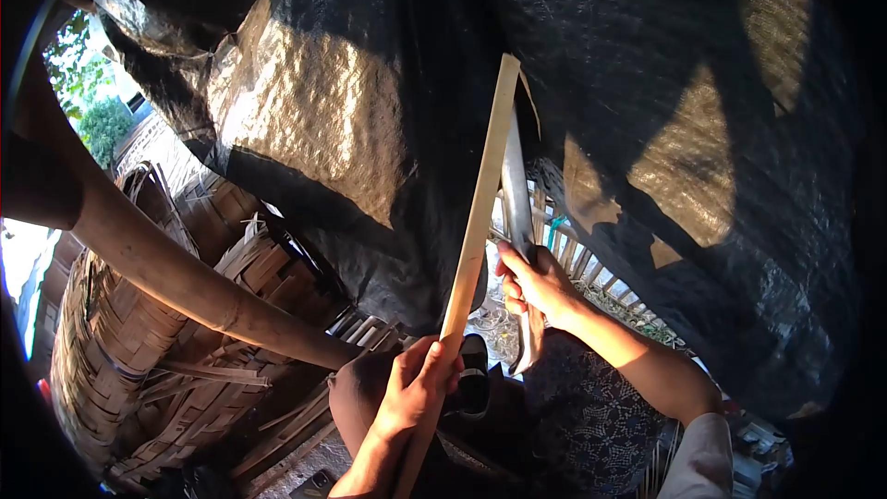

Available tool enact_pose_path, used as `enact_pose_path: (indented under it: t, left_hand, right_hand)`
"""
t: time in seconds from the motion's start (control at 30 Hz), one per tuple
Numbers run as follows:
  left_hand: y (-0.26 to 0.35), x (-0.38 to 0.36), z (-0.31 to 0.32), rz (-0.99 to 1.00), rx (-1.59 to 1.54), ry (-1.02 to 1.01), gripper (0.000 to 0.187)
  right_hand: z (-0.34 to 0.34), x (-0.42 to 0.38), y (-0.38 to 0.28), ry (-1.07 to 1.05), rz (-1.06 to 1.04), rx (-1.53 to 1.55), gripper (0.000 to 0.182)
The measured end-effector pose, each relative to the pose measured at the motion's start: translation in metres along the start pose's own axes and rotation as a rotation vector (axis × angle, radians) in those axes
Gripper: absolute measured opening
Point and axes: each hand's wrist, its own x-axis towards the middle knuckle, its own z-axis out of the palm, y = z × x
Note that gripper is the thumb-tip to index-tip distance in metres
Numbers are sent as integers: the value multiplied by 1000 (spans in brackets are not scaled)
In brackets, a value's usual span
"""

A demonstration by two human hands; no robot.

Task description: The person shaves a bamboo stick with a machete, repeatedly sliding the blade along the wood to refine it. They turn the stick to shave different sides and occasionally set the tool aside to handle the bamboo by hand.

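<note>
A long, pale bamboo strip (480, 208) slants upward through the middle of the head view. My left hand (420, 388) is wrapped round its lower part, thumb along the strip. My right hand (536, 286) grips a machete (517, 189), its grey metal blade pointing up close along the strip's right side. The blade's upper end is partly hidden behind the strip, and the lower end of the handle shows beneath my fist. My knee (358, 397) is bent beside my left wrist.
Dark plastic sheeting (637, 65) hangs ahead, with sunlit patches. Woven bamboo baskets (111, 342) stand at the left, behind a thick slanting pole (203, 291). Bamboo slats (582, 263) lie beyond my right hand. A patterned dark cloth (591, 416) is below my right forearm.
</note>
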Motion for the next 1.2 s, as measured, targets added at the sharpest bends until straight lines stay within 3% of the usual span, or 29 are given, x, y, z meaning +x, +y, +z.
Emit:
enact_pose_path:
  t: [0.13, 0.27, 0.47, 0.67, 0.77, 0.87, 0.9, 1.0, 1.03, 1.2]
  left_hand:
    - [0, -6, -5, -132, -281, -48, 38]
    - [-2, -10, -13, -147, -325, -19, 34]
    - [0, -11, -13, -122, -229, 9, 22]
    - [3, -11, -8, -112, -210, 47, 24]
    - [6, -10, -5, -102, -179, 42, 27]
    - [7, -9, 1, -71, -64, 56, 26]
    - [7, -8, 3, -41, 29, 74, 25]
    - [10, -6, 13, -43, 253, 98, 22]
    - [1, -5, 8, -50, 258, 112, 20]
    - [-8, -1, 6, -31, 212, 82, 20]
  right_hand:
    - [-13, 3, 2, 68, -94, -209, 47]
    - [-22, 3, 7, 79, -89, -192, 46]
    - [-22, 5, 10, 223, -156, -156, 39]
    - [-36, 0, 0, 154, -357, -301, 31]
    - [-47, 6, 5, 161, -889, -860, 20]
    - [-45, -4, -7, 143, -863, -1281, 29]
    - [-46, 2, -3, 169, -1108, -1352, 31]
    - [-46, 4, 0, 34, -1185, -1587, 39]
    - [-43, 2, 1, -2, -1110, -1599, 49]
    - [-42, -7, -6, -5, -958, -1613, 60]
